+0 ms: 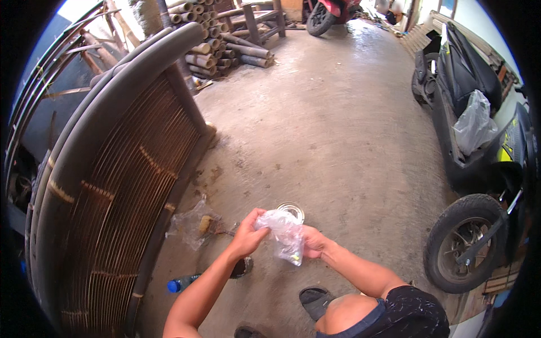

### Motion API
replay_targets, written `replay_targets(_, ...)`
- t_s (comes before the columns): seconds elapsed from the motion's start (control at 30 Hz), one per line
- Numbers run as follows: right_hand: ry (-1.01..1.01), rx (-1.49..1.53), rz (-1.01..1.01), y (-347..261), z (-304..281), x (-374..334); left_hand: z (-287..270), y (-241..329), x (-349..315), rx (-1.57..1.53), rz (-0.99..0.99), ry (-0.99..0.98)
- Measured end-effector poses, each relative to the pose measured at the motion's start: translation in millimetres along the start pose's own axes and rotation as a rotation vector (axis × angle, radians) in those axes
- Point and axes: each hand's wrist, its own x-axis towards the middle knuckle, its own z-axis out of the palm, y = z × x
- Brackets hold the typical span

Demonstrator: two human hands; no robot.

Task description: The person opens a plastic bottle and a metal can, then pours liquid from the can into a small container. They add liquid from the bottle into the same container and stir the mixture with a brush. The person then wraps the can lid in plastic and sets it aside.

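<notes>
Between my two hands hangs a crumpled clear plastic bag, with a small yellowish spot near its lower end. My left hand pinches the bag's left upper side. On the other side my right hand closes around its right edge, the fingers partly behind the plastic. Just beyond the bag a round metal can or lid shows on the floor, partly covered. Left of my left hand, a brush lies on another clear plastic sheet.
A bamboo panel stands along the left. Below my left forearm are a blue-capped bottle and a dark container. A scooter is parked at right, another farther off. Bamboo poles are stacked at the back.
</notes>
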Motion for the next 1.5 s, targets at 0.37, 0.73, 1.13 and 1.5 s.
replay_targets(0.37, 0.545, -0.117, -0.376, -22, -31, 5, -16, 1, -17, 0.021, -0.03, -0.067)
replay_targets(0.73, 0.248, -0.804, -0.545, -14, -3, -3, -16, 22, -26, 0.01, -0.018, 0.094)
replay_targets(1.13, 0.381, -0.611, -0.366, -21, 18, -6, -14, 18, -21, -0.4, -0.165, 0.205)
replay_targets(1.5, 0.331, -1.27, -0.029, -45, -17, -33, -30, 6, 7, 0.286, -0.008, -0.096)
